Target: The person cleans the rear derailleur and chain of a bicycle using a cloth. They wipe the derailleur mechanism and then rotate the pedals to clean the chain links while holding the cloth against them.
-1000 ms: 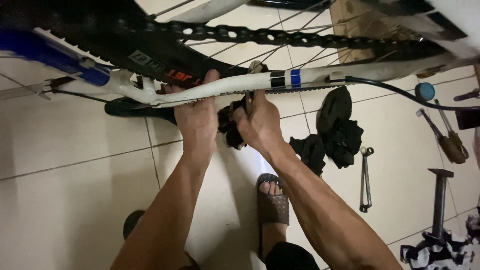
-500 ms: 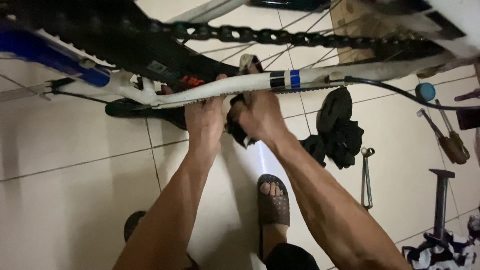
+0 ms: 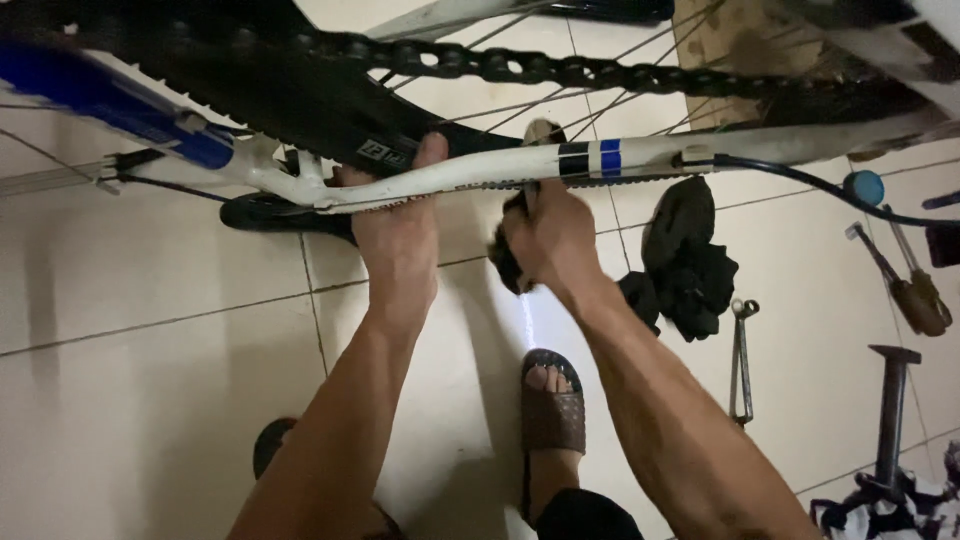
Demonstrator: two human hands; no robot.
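Note:
A white bicycle frame tube (image 3: 470,170) with black and blue bands runs across the view above a tiled floor. My left hand (image 3: 395,225) grips this tube from below, thumb up over it. My right hand (image 3: 550,240) is closed on a dark rag (image 3: 508,258) pressed against the tube's underside near the bands. A black chain (image 3: 520,65) runs above the tube, with spokes behind it. A blue frame part (image 3: 110,100) sits at the upper left.
A pile of black cloth (image 3: 685,265) lies on the tiles to the right. A wrench (image 3: 740,360), a wooden-handled tool (image 3: 910,290) and a black stand (image 3: 890,410) lie further right. My sandalled foot (image 3: 552,405) is below.
My right hand with the rag has slid a little along the tube towards the bands. My left hand keeps its grip on the tube.

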